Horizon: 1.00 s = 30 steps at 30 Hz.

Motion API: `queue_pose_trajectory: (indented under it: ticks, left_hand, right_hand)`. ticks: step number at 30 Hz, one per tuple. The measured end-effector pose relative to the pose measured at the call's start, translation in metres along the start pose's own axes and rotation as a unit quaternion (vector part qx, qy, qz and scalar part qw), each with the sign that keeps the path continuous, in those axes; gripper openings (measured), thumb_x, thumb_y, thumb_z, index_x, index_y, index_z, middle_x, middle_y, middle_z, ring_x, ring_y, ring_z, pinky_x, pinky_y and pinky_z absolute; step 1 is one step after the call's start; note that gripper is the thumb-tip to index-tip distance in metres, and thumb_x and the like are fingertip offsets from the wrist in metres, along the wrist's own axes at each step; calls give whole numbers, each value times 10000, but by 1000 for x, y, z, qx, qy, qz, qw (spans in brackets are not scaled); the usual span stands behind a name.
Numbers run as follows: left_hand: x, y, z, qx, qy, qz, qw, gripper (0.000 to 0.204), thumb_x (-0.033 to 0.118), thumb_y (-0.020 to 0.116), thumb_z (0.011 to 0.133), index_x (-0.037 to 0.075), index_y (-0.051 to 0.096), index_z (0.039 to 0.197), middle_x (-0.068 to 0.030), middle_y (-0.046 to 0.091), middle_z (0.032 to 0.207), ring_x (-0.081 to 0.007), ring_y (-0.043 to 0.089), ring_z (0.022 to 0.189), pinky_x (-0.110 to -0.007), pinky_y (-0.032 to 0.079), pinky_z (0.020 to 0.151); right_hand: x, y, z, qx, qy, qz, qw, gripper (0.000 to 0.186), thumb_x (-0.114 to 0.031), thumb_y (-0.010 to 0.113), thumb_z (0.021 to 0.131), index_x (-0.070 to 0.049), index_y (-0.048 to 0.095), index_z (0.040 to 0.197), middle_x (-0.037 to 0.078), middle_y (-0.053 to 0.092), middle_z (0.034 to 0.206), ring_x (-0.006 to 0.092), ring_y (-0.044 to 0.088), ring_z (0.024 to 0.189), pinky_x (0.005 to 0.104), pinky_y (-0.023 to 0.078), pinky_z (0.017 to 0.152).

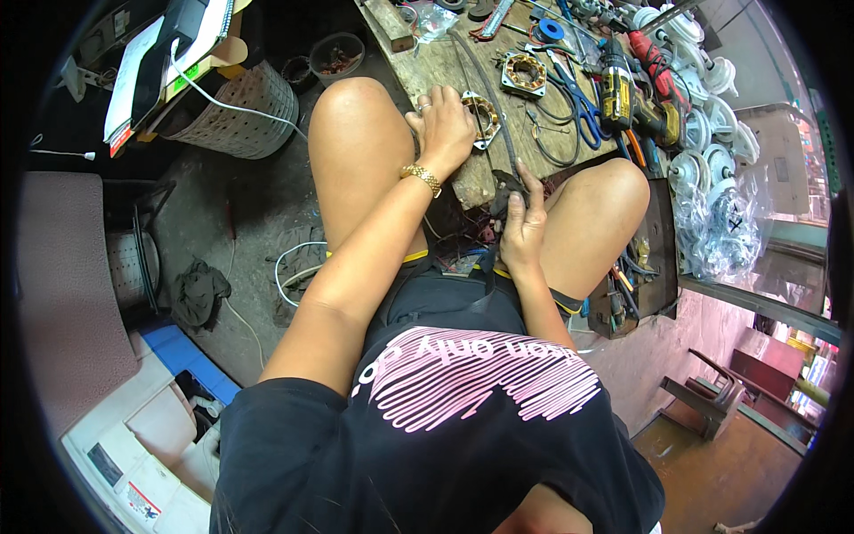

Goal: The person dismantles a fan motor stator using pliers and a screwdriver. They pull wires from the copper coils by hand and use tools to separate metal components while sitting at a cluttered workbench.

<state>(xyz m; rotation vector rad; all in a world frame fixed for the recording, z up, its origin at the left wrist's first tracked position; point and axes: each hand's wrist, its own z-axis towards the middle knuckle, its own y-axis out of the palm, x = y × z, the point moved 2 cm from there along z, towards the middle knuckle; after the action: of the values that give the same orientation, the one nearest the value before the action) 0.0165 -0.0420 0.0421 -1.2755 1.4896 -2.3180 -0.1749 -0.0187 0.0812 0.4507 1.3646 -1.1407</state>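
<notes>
My left hand [444,132], with a gold bracelet at its wrist, lies over the near edge of the wooden bench. Its curled fingers are closed at the left side of a motor stator [485,123] with copper windings, partly covering it. Lower and to the right, my right hand [523,222] is between my knees, index finger and thumb stretched and apart. A dark rag-like thing [504,185] is beside these fingertips. The end of a grey cord [500,98] runs down the bench toward them. Behind the first stator sits a second stator [523,75].
Blue-handled scissors [587,120], a yellow drill [616,89] and a red power tool [654,60] crowd the bench's right side. White plastic fan parts [698,133] pile beyond. Left of my knees stand a woven basket [236,111] and a bucket [338,59]; cables cross the floor.
</notes>
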Motion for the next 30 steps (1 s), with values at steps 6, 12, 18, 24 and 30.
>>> queue_pose_trajectory:
  ticks: [6, 12, 18, 24, 30]
  left_hand:
    - [1, -1, 0, -16, 4, -1, 1000, 245, 161, 543, 867, 17, 484, 1056, -169, 499, 1132, -379, 459, 1130, -588, 330, 844]
    - [2, 1, -3, -4, 13, 11, 1000, 246, 175, 548, 863, 21, 497, 1048, -171, 506, 1130, -380, 459, 1128, -579, 326, 840]
    - [0, 5, -1, -3, 4, 5, 1000, 257, 182, 535, 875, 27, 482, 1073, -177, 491, 1150, -382, 455, 1145, -602, 323, 864]
    - [-1, 1, 9, 2, 10, 31, 999, 253, 183, 543, 879, 20, 486, 1063, -173, 497, 1153, -387, 451, 1153, -615, 325, 874]
    - [-4, -3, 12, -9, 0, 27, 1000, 254, 181, 547, 880, 15, 491, 1064, -174, 501, 1155, -386, 460, 1143, -604, 325, 884]
  right_hand:
    - [8, -2, -4, 3, -6, 19, 1000, 394, -114, 441, 977, -35, 468, 1362, 141, 682, 1025, 125, 585, 685, 284, 483, 652]
    - [0, 7, 13, -10, 99, 65, 993, 404, -158, 467, 980, -44, 466, 1368, 88, 651, 828, 108, 510, 561, 311, 458, 560]
    - [3, 0, 6, -5, 19, 2, 1000, 391, -170, 451, 988, -25, 471, 1351, 118, 598, 998, 157, 530, 805, 304, 416, 731]
    - [2, -3, -8, -27, 30, 17, 999, 398, -137, 440, 981, -11, 460, 1358, 178, 598, 1224, 178, 519, 891, 322, 415, 819]
    - [-1, -13, -33, -13, 20, 33, 999, 400, -73, 461, 959, -24, 473, 1355, 130, 659, 985, 151, 546, 643, 299, 472, 627]
